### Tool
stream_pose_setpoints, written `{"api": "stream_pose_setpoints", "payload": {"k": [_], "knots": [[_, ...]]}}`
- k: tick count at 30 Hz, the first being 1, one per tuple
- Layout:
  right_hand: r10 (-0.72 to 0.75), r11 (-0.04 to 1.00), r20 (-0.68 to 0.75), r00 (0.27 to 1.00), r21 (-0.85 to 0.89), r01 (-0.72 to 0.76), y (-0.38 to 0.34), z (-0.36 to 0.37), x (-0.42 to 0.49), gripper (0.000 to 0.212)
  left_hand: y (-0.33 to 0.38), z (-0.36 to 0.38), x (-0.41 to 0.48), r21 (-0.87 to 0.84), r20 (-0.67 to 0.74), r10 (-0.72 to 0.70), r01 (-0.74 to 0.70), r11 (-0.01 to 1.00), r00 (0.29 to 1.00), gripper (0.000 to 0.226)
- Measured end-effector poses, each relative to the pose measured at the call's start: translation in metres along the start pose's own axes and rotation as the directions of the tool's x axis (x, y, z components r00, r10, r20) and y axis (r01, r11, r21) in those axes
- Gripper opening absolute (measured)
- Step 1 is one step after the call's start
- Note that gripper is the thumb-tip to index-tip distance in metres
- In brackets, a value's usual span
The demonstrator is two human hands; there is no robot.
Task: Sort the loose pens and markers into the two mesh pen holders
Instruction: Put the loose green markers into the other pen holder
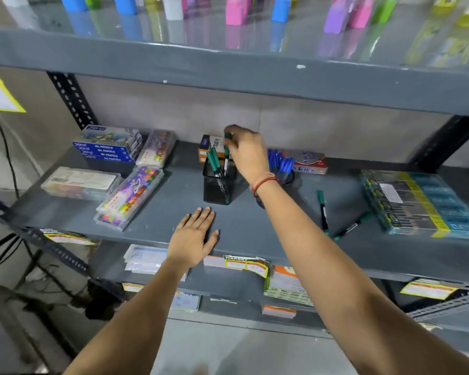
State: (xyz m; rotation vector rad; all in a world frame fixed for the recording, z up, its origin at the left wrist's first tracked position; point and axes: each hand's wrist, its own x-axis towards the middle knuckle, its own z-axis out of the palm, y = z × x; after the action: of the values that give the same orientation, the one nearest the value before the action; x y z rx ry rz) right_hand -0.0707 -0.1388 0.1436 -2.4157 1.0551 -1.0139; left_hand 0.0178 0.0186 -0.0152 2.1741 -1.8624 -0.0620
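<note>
Green marker [227,147] pinched in right hand [248,152] above square holder [217,185]; left hand [192,236] flat, open.

The shelf [173,201] was grey painted metal, matt and scuffed. The square pen holder [217,185] was black wire mesh. The crayon cases [130,197] looked like clear glossy plastic. The upper shelf [228,31] had a shiny, reflective top. A red thread band [263,182] circled the right wrist.

Two pen holders stand mid-shelf [255,234], one [217,185] left of the other [287,177]; two markers [322,211] lie loose to their right.
</note>
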Motion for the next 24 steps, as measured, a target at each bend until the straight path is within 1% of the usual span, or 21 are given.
{"api": "stream_pose_setpoints", "payload": {"k": [2,4,6,8,11,14,16,18,20,21,22,24], "knots": [[0.002,0.999,0.077,0.997,-0.054,0.002,0.004,0.018,-0.003,0.018,0.001,-0.001,0.0,-0.001,-0.013,0.0,0.0,1.0,1.0,0.063],[0.02,0.997,0.125,0.992,-0.082,-0.01,0.007,0.032,-0.008,0.021,0.0,-0.001,-0.001,-0.003,-0.018,-0.007,0.007,1.0,1.0,0.061],[0.012,0.995,0.131,0.991,-0.103,0.002,0.009,0.041,-0.011,0.025,0.001,-0.001,0.0,-0.006,-0.015,-0.011,0.011,1.0,1.0,0.06],[-0.008,0.984,0.133,0.991,-0.173,0.031,0.01,0.048,-0.009,0.028,0.002,-0.001,0.0,-0.007,-0.01,-0.015,0.015,1.0,1.0,0.06],[-0.001,0.964,0.184,0.983,-0.261,0.05,0.013,0.054,-0.009,0.037,0.002,-0.001,0.0,-0.007,-0.012,-0.02,0.02,1.0,1.0,0.06],[0.034,0.959,0.233,0.972,-0.283,0.034,0.018,0.057,-0.014,0.047,0.001,-0.001,-0.001,0.002,-0.017,-0.011,0.011,1.0,1.0,0.06],[0.033,0.966,0.238,0.971,-0.256,0.029,0.022,0.053,-0.02,0.049,0.001,-0.001,0.0,0.003,-0.019,-0.005,0.005,1.0,1.0,0.061],[0.038,0.984,0.151,0.988,-0.178,-0.01,0.027,0.041,-0.027,0.045,0.001,0.0,0.0,0.001,-0.019,-0.001,0.001,1.0,1.0,0.062],[0.087,0.992,-0.029,0.996,-0.088,-0.089,0.039,0.022,-0.038,0.036,0.001,0.001,0.0,-0.001,-0.026,0.003,-0.003,1.0,1.0,0.062],[0.131,0.989,-0.13,0.983,-0.045,-0.138,0.047,0.011,-0.045,0.03,0.0,0.001,-0.001,-0.004,-0.031,0.001,-0.001,1.0,1.0,0.061],[0.185,0.981,-0.234,0.955,-0.01,-0.192,0.057,-0.001,-0.052,0.025,-0.001,0.001,0.0,-0.01,-0.035,0.0,-0.001,1.0,0.999,0.061],[0.28,0.953,-0.415,0.866,0.015,-0.301,0.086,-0.025,-0.065,0.019,0.0,0.002,0.0,-0.018,-0.037,-0.002,0.001,1.0,0.999,0.061]]}}
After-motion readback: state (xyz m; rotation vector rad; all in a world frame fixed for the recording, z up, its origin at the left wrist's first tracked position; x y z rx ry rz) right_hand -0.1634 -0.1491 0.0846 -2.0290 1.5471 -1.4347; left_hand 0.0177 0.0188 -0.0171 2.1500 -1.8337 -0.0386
